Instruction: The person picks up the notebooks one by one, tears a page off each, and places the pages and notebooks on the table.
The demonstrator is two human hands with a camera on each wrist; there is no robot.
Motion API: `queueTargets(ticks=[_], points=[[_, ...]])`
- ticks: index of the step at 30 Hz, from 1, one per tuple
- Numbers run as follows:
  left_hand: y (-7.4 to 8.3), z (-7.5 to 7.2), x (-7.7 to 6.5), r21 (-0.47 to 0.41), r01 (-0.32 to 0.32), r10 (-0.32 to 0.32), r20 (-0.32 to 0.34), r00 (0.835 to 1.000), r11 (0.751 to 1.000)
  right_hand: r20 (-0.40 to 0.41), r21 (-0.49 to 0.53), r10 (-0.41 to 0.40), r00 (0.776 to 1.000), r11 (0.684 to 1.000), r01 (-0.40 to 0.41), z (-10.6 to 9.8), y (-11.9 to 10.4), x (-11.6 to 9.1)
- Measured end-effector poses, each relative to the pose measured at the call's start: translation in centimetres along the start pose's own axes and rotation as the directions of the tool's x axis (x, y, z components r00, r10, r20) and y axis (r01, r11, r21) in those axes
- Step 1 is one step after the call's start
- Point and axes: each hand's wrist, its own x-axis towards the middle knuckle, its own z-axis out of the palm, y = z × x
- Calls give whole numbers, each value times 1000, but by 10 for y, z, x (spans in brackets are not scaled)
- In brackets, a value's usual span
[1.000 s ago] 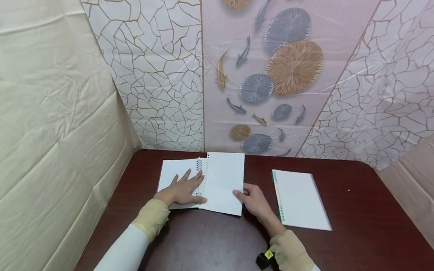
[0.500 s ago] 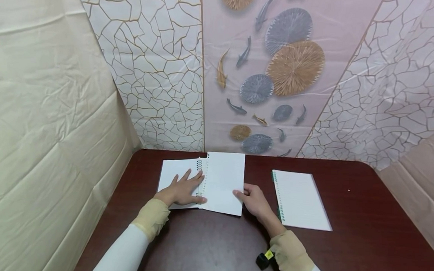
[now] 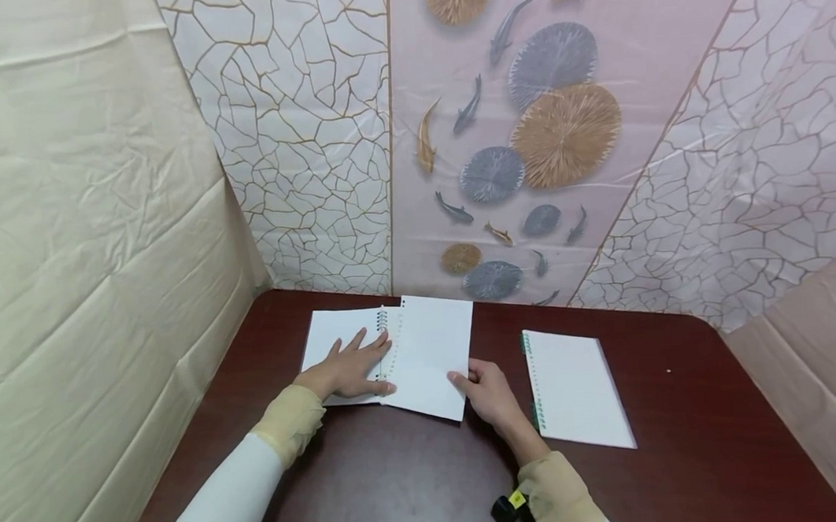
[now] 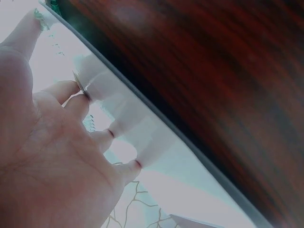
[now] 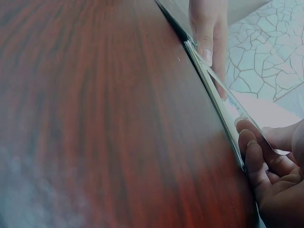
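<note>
A spiral notebook [image 3: 332, 328] lies spread out near the back of the table. My left hand [image 3: 346, 373], fingers spread, presses flat across its left page and the wire binding [image 3: 382, 320]. On the right side, a white sheet [image 3: 433, 347] sits slightly askew, with punched holes along its left edge. My right hand [image 3: 487, 389] pinches that sheet at its right edge, thumb on top and fingers beneath. In the right wrist view the sheet [image 5: 224, 88] slants up, lifted off the page stack [image 5: 213, 92] below. The left palm covers part of the binding.
A second notebook with a green spiral [image 3: 577, 387] lies to the right, its lined page facing up. Beside the right wrist is a small black object with a yellow label [image 3: 505, 510]. Patterned cloth [image 3: 314, 180] hangs behind the dark wooden table [image 3: 401, 483].
</note>
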Motion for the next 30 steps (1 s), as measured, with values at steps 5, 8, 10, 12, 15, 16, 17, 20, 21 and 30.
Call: queueTargets(ticks=[5,8,10,12,15,16,17,20,21,30], points=[[-9,6,7,-35,-17,17,-12,1000,999,-8,4,-10,1000,1000,10,0,-1,-1],[-12,9,10,-28,-20,20,-13,1000,999,-8,4,-13,1000,1000,13,-1,0,-1],[-11,8,9,-32,-16,16,-6,1000,999,-7,0,-8,1000,1000,8,-1,0,-2],[-5,2,4,-36,-7,7,10,1000,999,-4,-2,-4,1000,1000,4,-1,2,-3],[4,-5,-2,-39,6,-5,26,1000,999,8,4,2,1000,1000,-2,-2,2,-5],[5,-6,-3,-31,8,-7,26,1000,999,10,3,-2,1000,1000,2,-2,2,-5],[5,-6,-4,-20,10,-9,25,1000,1000,11,1,-5,1000,1000,5,-2,2,-6],[6,-7,-4,-4,11,-10,20,1000,1000,10,-6,-10,1000,1000,10,-3,2,-7],[6,-6,-4,-3,10,-10,21,1000,1000,7,-8,-10,1000,1000,10,-3,2,-7],[-9,7,8,-29,19,-18,25,1000,999,4,-26,-14,1000,1000,14,-5,3,-10]])
